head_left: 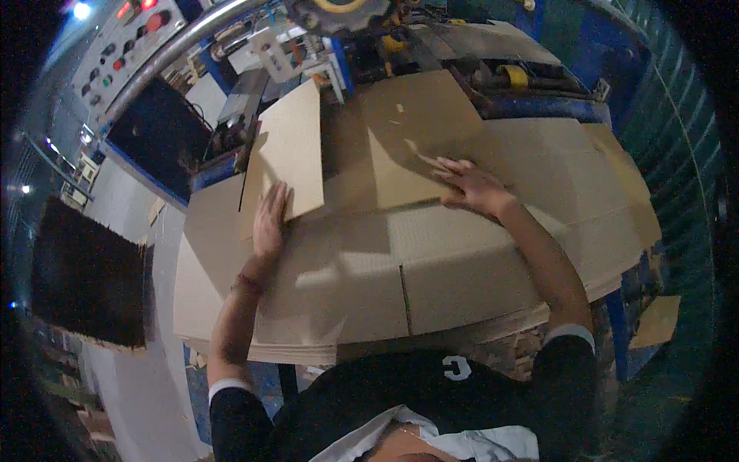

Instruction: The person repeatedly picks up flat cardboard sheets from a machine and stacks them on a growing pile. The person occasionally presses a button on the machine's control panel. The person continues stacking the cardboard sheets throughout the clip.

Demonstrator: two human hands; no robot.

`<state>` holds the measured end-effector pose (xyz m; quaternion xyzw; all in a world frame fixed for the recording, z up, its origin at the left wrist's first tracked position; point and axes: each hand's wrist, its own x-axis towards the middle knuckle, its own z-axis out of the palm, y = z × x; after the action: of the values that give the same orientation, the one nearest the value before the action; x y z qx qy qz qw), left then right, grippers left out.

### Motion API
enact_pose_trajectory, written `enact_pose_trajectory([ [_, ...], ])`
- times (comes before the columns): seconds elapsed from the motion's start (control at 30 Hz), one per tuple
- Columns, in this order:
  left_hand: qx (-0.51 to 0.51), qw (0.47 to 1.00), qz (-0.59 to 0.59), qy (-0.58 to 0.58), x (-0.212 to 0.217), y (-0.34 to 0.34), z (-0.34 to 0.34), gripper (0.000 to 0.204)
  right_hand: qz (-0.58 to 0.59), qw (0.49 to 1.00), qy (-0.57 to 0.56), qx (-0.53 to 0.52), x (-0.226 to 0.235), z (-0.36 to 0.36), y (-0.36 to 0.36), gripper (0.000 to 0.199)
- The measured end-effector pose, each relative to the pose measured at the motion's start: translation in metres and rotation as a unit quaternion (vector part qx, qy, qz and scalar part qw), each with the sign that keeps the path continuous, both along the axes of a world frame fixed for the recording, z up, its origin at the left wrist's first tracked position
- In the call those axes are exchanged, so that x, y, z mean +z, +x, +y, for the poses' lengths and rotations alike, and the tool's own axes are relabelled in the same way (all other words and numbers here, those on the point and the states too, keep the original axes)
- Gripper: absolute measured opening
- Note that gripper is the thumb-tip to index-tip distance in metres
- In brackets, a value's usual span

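Note:
A stack of flat brown cardboard sheets (477, 254) lies before me, with a slot cut into the top sheet near its front. On it rests a cardboard blank with a lighter, raised-looking panel (296, 154) at the left. My left hand (271, 219) lies along the lower edge of that panel, its fingers stretched out; its thumb is hard to make out. Farther right, my right hand (473, 189) spreads its fingers over the blank's right part (416, 131), beside a narrow cardboard strip (435, 165) at the fingertips.
Beyond the sheets stands a machine with a dark wheel (342, 15) and a roller with a yellow band (514, 77). A control panel (127, 54) with buttons is at the far left. A dark board (88, 273) is lower left; a green corrugated wall (677, 154) runs along the right.

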<state>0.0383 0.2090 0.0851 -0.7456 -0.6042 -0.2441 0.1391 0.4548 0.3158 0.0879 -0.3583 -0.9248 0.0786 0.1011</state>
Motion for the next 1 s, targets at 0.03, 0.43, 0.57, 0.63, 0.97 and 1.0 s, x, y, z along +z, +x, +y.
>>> enact_pose_trajectory([
  [0.03,0.034,0.999,-0.006,0.002,-0.002,-0.001,0.016,0.054,0.004,1.0,0.005,-0.008,-0.005,0.01,-0.005,0.061],
  [0.43,0.209,0.978,0.013,-0.008,0.009,0.012,-0.03,0.068,0.037,0.993,0.061,-0.095,0.037,-0.083,0.094,0.05],
  [0.57,0.38,0.919,-0.025,0.096,-0.006,-0.038,-0.114,0.066,0.073,0.909,0.085,-0.401,0.032,-0.164,0.171,0.053],
  [0.63,0.593,0.802,-0.057,0.033,-0.016,-0.092,-0.167,0.062,0.066,0.792,0.182,-0.579,0.001,-0.186,0.186,0.053],
  [0.97,0.521,0.723,-0.451,0.05,-0.044,-0.172,-0.254,0.036,0.193,0.733,0.135,-0.638,-0.067,-0.202,0.2,0.057],
  [1.0,0.544,0.697,-0.464,0.057,-0.041,-0.165,-0.252,0.036,0.201,0.732,0.133,-0.637,-0.066,-0.2,0.2,0.056],
])
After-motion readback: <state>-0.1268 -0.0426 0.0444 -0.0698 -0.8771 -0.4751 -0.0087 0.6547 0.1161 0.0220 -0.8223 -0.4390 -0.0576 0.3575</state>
